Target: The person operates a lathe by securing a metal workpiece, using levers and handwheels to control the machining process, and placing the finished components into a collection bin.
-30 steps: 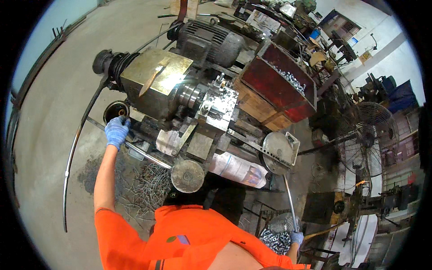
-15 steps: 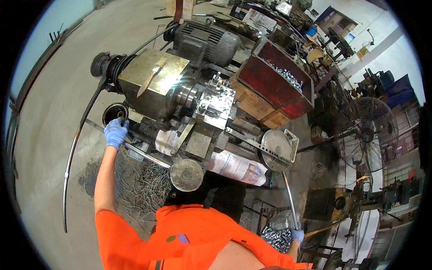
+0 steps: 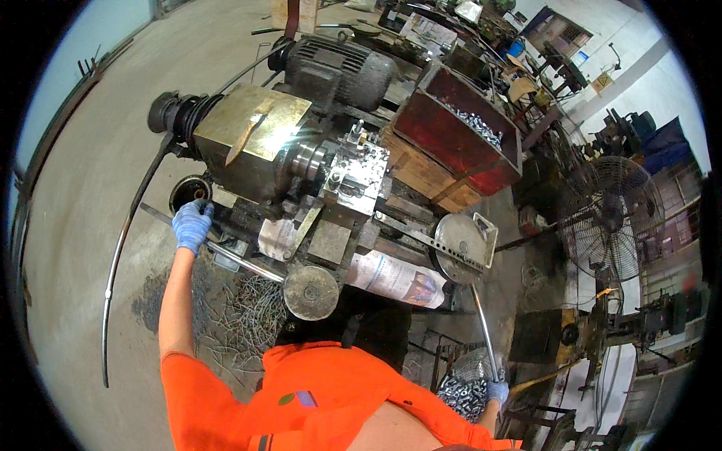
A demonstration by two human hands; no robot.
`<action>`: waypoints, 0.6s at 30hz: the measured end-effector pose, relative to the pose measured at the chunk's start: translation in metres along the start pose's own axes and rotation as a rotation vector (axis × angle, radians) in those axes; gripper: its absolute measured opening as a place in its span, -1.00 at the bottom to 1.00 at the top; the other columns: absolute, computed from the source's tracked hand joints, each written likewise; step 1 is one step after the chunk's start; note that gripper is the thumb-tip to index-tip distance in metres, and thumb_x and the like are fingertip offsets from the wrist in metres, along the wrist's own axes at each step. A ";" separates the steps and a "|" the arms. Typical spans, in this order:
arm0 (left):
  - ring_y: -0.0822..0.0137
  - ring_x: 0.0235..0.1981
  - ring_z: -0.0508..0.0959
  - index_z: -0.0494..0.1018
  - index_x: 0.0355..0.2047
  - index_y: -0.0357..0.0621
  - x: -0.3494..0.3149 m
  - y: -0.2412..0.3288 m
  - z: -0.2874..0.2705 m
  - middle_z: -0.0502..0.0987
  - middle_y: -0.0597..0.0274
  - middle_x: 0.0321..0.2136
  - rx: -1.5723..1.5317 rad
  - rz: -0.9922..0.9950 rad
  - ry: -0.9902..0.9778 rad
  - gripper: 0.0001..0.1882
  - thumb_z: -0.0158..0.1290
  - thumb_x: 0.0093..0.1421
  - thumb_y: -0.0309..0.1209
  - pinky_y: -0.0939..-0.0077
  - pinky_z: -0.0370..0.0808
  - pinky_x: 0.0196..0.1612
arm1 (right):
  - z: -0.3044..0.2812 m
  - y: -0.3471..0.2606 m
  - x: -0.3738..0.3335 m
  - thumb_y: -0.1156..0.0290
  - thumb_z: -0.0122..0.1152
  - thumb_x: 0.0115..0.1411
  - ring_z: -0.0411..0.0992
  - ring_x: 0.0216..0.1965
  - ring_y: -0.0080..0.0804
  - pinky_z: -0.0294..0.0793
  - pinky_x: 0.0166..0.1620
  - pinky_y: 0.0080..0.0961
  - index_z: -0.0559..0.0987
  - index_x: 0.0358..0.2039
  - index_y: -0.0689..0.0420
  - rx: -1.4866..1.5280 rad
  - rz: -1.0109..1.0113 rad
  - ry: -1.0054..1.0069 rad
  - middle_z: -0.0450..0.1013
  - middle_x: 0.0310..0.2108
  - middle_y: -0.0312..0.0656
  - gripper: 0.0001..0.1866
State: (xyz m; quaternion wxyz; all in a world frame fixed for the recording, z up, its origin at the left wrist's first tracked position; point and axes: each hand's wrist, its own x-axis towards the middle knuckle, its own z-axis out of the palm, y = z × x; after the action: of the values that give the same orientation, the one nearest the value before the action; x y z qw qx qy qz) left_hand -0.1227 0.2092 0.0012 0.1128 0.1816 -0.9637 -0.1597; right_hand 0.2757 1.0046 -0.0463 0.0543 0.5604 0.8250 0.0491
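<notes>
- Steel lever: slants below the grey disc; right hand grasps its lower end; even pressure seems best.
- Left hand: at the dark cup, hold cannot be told; best clear of the bright chuck.

We see a streaky blue left glove, a blackish cup at its fingertips, a silvery lever at our right fingers, grey metal pieces left of them
</notes>
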 end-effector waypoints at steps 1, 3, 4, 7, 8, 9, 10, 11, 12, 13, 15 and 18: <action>0.06 -0.29 0.54 0.56 -0.32 -0.05 0.001 -0.002 0.003 0.56 0.05 -0.39 -0.003 0.008 0.016 -0.70 0.06 0.06 -0.13 0.24 0.45 -0.21 | 0.000 0.001 0.000 0.10 0.27 -0.18 0.45 -0.16 0.02 0.43 -0.09 -0.23 0.58 -0.35 0.27 -0.008 0.038 -0.029 0.47 -0.26 0.17 -0.51; 0.06 -0.29 0.54 0.56 -0.33 -0.05 0.000 -0.005 0.004 0.56 0.05 -0.39 -0.004 0.001 0.028 -0.70 0.06 0.05 -0.14 0.23 0.45 -0.22 | -0.014 -0.015 -0.008 0.04 0.39 -0.25 0.45 -0.13 -0.06 0.43 -0.07 -0.30 0.58 -0.28 0.23 -0.023 0.103 -0.087 0.47 -0.18 0.10 -0.42; 0.06 -0.29 0.54 0.56 -0.32 -0.05 -0.001 -0.006 0.003 0.56 0.05 -0.39 -0.003 -0.009 0.022 -0.70 0.06 0.05 -0.14 0.23 0.45 -0.22 | -0.013 -0.015 -0.008 0.03 0.38 -0.25 0.45 -0.13 -0.06 0.43 -0.06 -0.30 0.58 -0.28 0.23 -0.028 0.101 -0.079 0.47 -0.18 0.10 -0.41; 0.06 -0.30 0.54 0.56 -0.32 -0.05 -0.001 -0.003 0.002 0.56 0.04 -0.39 -0.023 -0.011 0.008 -0.70 0.07 0.05 -0.14 0.23 0.45 -0.22 | -0.012 -0.012 -0.009 0.05 0.32 -0.20 0.44 -0.13 -0.03 0.42 -0.06 -0.29 0.57 -0.29 0.25 -0.052 0.092 -0.058 0.46 -0.20 0.13 -0.44; 0.05 -0.30 0.54 0.56 -0.32 -0.05 -0.001 -0.003 0.001 0.56 0.04 -0.38 -0.030 -0.009 0.006 -0.70 0.07 0.05 -0.14 0.23 0.45 -0.21 | -0.011 -0.011 -0.010 0.09 0.27 -0.17 0.44 -0.13 0.00 0.41 -0.07 -0.26 0.56 -0.29 0.27 -0.065 0.081 -0.057 0.46 -0.22 0.16 -0.48; 0.05 -0.30 0.54 0.56 -0.32 -0.05 0.000 -0.003 0.001 0.56 0.04 -0.39 -0.030 -0.010 0.002 -0.70 0.07 0.05 -0.14 0.22 0.45 -0.21 | -0.010 -0.010 -0.010 0.13 0.22 -0.13 0.43 -0.14 0.03 0.41 -0.08 -0.24 0.55 -0.29 0.28 -0.079 0.070 -0.057 0.46 -0.24 0.18 -0.52; 0.05 -0.30 0.54 0.56 -0.32 -0.06 0.000 -0.003 0.001 0.56 0.04 -0.39 -0.029 -0.011 -0.001 -0.70 0.07 0.05 -0.14 0.22 0.45 -0.21 | -0.008 -0.009 -0.010 0.13 0.22 -0.13 0.43 -0.13 0.03 0.41 -0.07 -0.24 0.55 -0.28 0.28 -0.072 0.063 -0.046 0.45 -0.23 0.18 -0.51; 0.04 -0.30 0.54 0.56 -0.32 -0.06 0.001 -0.003 0.002 0.55 0.03 -0.39 -0.029 -0.013 -0.005 -0.69 0.07 0.05 -0.13 0.22 0.45 -0.21 | -0.006 -0.007 -0.010 0.14 0.23 -0.13 0.43 -0.13 0.03 0.41 -0.07 -0.25 0.55 -0.26 0.28 -0.066 0.057 -0.036 0.45 -0.22 0.18 -0.51; 0.04 -0.30 0.54 0.56 -0.32 -0.06 0.001 -0.002 0.001 0.55 0.03 -0.39 -0.027 -0.012 0.000 -0.69 0.07 0.05 -0.13 0.22 0.45 -0.21 | -0.005 -0.007 -0.011 0.14 0.23 -0.13 0.43 -0.12 0.02 0.41 -0.07 -0.25 0.54 -0.25 0.27 -0.060 0.050 -0.025 0.45 -0.21 0.18 -0.50; 0.04 -0.31 0.54 0.56 -0.32 -0.06 0.001 -0.002 0.001 0.55 0.03 -0.39 -0.024 -0.011 0.005 -0.68 0.07 0.05 -0.13 0.22 0.45 -0.21 | -0.007 -0.008 -0.013 0.15 0.23 -0.14 0.43 -0.12 0.03 0.41 -0.06 -0.25 0.54 -0.23 0.26 -0.061 0.063 -0.044 0.44 -0.20 0.18 -0.50; 0.03 -0.31 0.54 0.56 -0.32 -0.06 0.000 -0.003 0.002 0.55 0.02 -0.39 -0.012 -0.015 0.012 -0.68 0.06 0.05 -0.12 0.21 0.45 -0.22 | -0.017 -0.017 -0.018 0.16 0.23 -0.14 0.42 -0.12 0.03 0.40 -0.05 -0.25 0.53 -0.20 0.25 -0.064 0.086 -0.080 0.44 -0.19 0.17 -0.48; 0.03 -0.31 0.54 0.56 -0.32 -0.07 0.001 -0.005 0.005 0.55 0.01 -0.40 0.009 -0.021 0.015 -0.67 0.06 0.05 -0.11 0.21 0.45 -0.22 | -0.012 -0.014 -0.015 0.16 0.22 -0.15 0.42 -0.12 0.03 0.40 -0.06 -0.26 0.52 -0.14 0.16 -0.068 0.108 -0.093 0.43 -0.18 0.16 -0.47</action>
State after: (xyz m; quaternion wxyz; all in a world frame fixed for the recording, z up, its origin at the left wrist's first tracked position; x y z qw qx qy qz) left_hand -0.1231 0.2056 -0.0046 0.1173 0.1933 -0.9617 -0.1551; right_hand 0.2664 0.9851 -0.0360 0.1088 0.6037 0.7879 0.0538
